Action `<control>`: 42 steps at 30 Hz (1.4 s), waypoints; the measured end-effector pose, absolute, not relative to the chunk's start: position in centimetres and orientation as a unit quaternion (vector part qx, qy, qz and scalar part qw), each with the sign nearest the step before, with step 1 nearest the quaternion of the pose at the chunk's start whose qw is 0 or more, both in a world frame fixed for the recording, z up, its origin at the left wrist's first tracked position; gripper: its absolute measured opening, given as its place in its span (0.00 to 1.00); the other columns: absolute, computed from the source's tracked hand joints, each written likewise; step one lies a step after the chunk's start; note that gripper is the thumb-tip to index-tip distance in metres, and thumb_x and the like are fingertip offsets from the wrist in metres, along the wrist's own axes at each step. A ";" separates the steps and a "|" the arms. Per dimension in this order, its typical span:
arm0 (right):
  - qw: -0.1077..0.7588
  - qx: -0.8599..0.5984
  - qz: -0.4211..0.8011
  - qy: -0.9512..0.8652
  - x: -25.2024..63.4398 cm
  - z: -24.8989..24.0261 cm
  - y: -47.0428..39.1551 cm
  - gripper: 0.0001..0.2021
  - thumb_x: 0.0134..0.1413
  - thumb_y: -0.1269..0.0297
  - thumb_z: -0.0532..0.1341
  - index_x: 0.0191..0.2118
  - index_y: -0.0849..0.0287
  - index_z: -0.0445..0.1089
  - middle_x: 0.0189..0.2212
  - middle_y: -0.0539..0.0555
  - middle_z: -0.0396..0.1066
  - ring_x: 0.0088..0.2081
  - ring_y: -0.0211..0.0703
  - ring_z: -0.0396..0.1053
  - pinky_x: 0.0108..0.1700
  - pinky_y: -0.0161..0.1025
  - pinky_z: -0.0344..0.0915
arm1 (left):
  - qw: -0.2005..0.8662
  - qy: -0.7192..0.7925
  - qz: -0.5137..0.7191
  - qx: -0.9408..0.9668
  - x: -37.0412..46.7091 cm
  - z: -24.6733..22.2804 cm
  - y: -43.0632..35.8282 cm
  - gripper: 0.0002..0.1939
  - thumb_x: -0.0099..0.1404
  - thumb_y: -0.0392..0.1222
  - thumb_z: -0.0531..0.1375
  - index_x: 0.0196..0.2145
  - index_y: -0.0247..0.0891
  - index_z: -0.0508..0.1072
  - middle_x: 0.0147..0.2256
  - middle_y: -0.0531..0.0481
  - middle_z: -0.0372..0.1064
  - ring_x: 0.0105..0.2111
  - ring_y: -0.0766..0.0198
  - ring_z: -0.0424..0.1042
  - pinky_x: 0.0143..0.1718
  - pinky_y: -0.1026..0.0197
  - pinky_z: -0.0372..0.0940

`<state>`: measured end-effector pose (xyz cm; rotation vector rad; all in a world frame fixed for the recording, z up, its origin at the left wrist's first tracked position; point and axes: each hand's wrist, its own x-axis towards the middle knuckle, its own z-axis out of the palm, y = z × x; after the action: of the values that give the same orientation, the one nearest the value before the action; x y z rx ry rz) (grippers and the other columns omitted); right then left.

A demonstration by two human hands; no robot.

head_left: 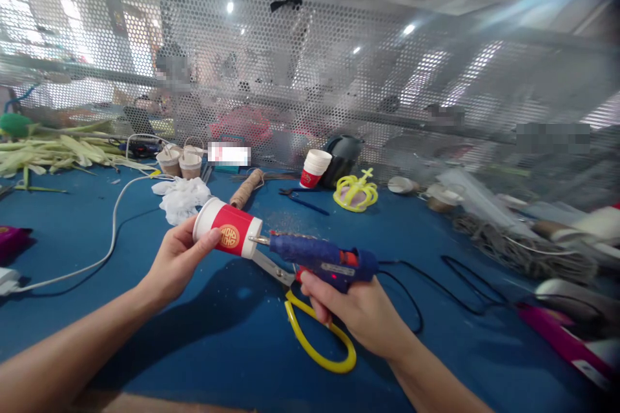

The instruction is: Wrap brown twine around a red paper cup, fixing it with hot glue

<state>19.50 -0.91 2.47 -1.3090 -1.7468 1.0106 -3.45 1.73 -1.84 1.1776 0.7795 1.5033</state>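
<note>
Perforated metal screen (310,45), behind a blue tabletop (217,329). Paper cup (238,232), red and white, gold emblem: held sideways above the table, pinched between left hand's (181,255) thumb and fingers. Glue gun (310,254), blue: gripped in closed right hand (351,303), nozzle at the cup's narrower end, contact unclear. Scissors (310,351), yellow-handled: beneath the gun. Yellow crown (356,195): farther back, near stacked cups (317,164).

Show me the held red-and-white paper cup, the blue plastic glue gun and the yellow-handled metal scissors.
Red-and-white paper cup (229,236): head view, gold emblem on its side.
Blue plastic glue gun (314,253): head view, side of its body.
Yellow-handled metal scissors (293,324): head view, handle loop.
</note>
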 end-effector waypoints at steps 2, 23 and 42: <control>0.366 -0.495 0.412 -0.672 19.6 2.5 -0.7 0.16 0.48 0.56 0.57 0.19 0.62 0.64 0.09 0.47 0.59 0.13 0.31 0.58 0.20 0.31 0.60 | 0.512 0.316 0.627 0.495 -3.5 -1.9 1.7 0.14 0.57 0.39 0.59 0.43 0.38 0.72 0.34 0.50 0.73 0.32 0.67 0.68 0.36 0.67 0.63; 0.364 -0.426 0.668 -0.489 20.0 2.5 1.0 0.16 0.45 0.56 0.60 0.18 0.64 0.64 0.06 0.44 0.54 0.08 0.25 0.48 0.11 0.25 0.44 | 0.364 0.369 0.639 0.569 -3.4 -1.5 0.7 0.07 0.53 0.41 0.62 0.29 0.35 0.74 0.24 0.51 0.71 0.24 0.68 0.66 0.26 0.69 0.63; 0.338 -0.482 0.435 -0.681 19.1 2.0 -0.3 0.18 0.49 0.54 0.56 0.18 0.62 0.64 0.09 0.48 0.60 0.13 0.32 0.59 0.17 0.31 0.58 | 0.499 0.366 0.626 0.475 -3.1 -1.4 1.5 0.13 0.55 0.41 0.61 0.39 0.36 0.72 0.31 0.50 0.73 0.31 0.66 0.69 0.34 0.66 0.64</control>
<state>19.11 -0.29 2.02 -1.2568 -1.7747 1.1336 -3.12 1.55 -1.37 1.1493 0.8851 1.5136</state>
